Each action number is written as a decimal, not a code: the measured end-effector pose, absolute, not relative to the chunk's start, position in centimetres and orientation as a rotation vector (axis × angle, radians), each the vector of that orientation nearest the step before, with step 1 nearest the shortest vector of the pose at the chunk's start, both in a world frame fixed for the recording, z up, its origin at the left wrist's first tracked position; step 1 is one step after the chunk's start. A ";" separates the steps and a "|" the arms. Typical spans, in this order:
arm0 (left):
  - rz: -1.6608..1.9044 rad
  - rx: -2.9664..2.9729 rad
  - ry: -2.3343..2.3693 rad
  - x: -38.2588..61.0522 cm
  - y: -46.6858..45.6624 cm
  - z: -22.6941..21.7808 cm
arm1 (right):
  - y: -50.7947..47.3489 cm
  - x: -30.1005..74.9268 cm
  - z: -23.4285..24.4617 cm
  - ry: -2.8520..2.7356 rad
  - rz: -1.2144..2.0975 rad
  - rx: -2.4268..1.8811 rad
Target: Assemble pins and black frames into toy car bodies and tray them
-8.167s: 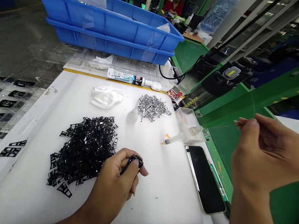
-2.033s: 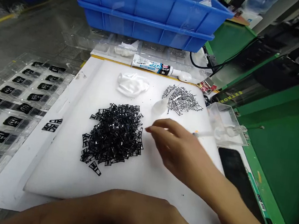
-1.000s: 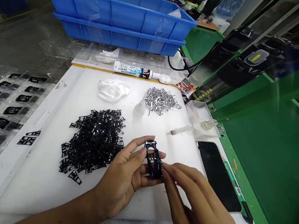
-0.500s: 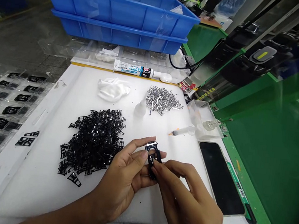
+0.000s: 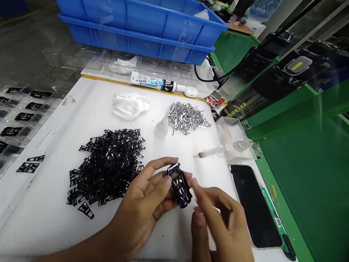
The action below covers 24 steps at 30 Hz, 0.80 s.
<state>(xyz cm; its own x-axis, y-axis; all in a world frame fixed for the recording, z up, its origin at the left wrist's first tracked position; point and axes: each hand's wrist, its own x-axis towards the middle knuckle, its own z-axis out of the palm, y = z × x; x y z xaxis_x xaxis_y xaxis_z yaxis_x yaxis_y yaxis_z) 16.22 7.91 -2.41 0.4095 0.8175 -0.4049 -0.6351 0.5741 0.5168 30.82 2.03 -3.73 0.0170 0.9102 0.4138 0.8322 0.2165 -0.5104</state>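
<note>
A small glossy black plastic frame with cut-out windows [image 5: 179, 185] is pinched in the left hand [image 5: 145, 205], thumb on one face and fingertips behind, and is held above the white foam-covered surface [image 5: 57, 218], just right of the heap of loose black plastic frames [image 5: 107, 165]. The right hand [image 5: 222, 237] is kept just beside the frame, its thumb and forefinger drawn nearly together; whether something tiny is clamped between them cannot be told. For the fitting to go well, the frame would best be kept steady and tilted toward the eye, with only its edges pressed so the windows stay uncovered. The left wrist is bent inward, palm turned up and rightward; the right forearm comes in from the lower edge, fingers curled, tips aimed at the frame. Beyond the heap lies a pile of small silvery metal pins [image 5: 187, 117].
</note>
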 end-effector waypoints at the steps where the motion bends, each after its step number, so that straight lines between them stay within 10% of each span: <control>1: 0.943 0.336 0.667 16.2 7.8 -2.4 | 2.0 30.7 -3.5 -1.693 0.274 -1.644; 6: 0.894 0.621 0.695 16.0 7.0 -2.2 | 2.8 30.3 -2.2 -1.231 0.883 -1.494; 24: 0.873 0.954 0.804 15.9 6.6 -2.2 | 2.4 32.6 -4.4 -1.663 0.130 -1.408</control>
<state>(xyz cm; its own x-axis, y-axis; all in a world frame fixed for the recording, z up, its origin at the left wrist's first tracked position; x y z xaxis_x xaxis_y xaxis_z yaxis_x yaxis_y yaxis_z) 15.88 6.63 -2.18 0.4221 0.8873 -0.1857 -0.2579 0.3140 0.9137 32.58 2.36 -4.38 0.0805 0.8226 0.5629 0.7251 0.3392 -0.5993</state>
